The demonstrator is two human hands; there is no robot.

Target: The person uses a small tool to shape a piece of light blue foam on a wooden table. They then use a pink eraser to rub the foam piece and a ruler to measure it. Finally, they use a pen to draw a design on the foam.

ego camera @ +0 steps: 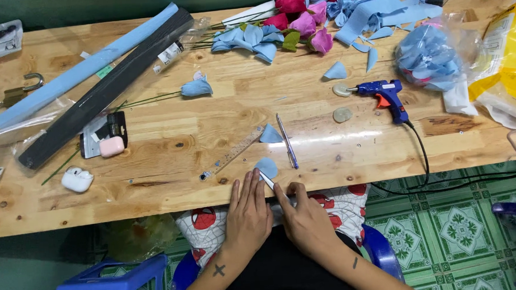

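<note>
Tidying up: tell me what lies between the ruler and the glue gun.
In the head view, a pen and a blue petal lie between ruler and glue gun.

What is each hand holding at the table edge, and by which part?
The right hand pinches a thin white strip at its near end; the left hand lies flat beside it, holding nothing.

Both forearms are reaching up from the bottom centre of the frame. The left hand [248, 212] is lying flat, fingers extended together and pointing upward. The right hand [303, 217] is curling just beside it, fingertips pinching.
</note>
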